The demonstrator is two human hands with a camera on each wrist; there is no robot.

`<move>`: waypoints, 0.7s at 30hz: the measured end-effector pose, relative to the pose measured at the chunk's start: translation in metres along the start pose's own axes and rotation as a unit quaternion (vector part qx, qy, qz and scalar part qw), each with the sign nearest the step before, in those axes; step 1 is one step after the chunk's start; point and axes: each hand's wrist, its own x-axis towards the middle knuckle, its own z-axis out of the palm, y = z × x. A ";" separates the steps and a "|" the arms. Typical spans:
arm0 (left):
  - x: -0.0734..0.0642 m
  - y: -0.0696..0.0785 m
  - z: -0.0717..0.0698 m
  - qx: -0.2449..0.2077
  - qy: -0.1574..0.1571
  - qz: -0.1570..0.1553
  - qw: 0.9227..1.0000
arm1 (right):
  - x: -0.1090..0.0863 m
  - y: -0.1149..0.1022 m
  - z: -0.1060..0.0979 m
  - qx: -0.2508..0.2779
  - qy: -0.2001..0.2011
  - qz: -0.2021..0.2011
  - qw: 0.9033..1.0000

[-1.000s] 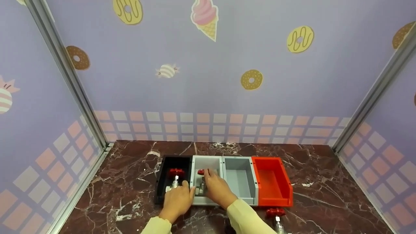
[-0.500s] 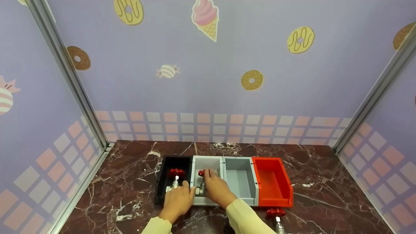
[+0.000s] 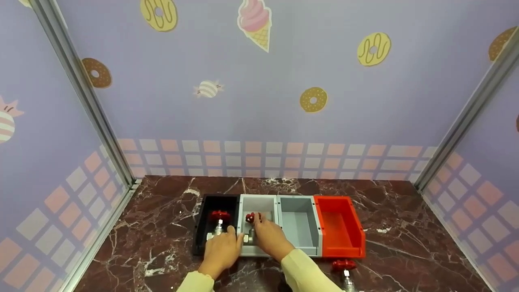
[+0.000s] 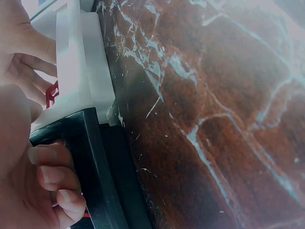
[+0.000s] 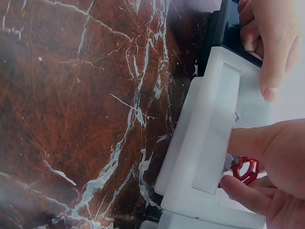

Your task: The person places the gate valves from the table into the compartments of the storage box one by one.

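My right hand (image 3: 271, 238) reaches into the white bin (image 3: 261, 200), thumb and fingers around the red handwheel (image 5: 248, 171) of a metal valve standing inside. The right palm and sleeve hide part of that valve. My left hand (image 3: 222, 250) lies over the front of the black bin (image 3: 198, 227). In the left wrist view its fingers (image 4: 53, 176) curl inside the black bin, while its thumb (image 5: 270, 83) crosses the shared wall into the white bin, near the valve's hex nut (image 3: 246, 238). A second valve with a red handwheel (image 3: 220, 215) stands in the black bin.
A grey bin (image 3: 298, 231) and an orange-red bin (image 3: 339, 231) continue the row to the right. Another valve (image 3: 344, 269) with a red handwheel lies on the dark marbled table (image 3: 162, 227) in front of them. Patterned walls enclose the back and sides.
The right fingers have shifted slightly toward me on the handwheel, and the wheel shows turned, with more of its rim visible. My left hand keeps its place.
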 end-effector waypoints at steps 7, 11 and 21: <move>-0.001 0.000 0.002 0.005 0.019 0.003 1.000 | 0.000 0.001 0.002 0.011 -0.001 -0.001 1.000; 0.000 -0.001 0.004 0.005 0.015 0.000 1.000 | 0.000 0.000 0.002 0.011 -0.005 0.000 1.000; 0.000 0.000 0.001 0.000 -0.001 -0.010 1.000 | -0.001 0.000 0.001 0.032 0.008 0.006 0.999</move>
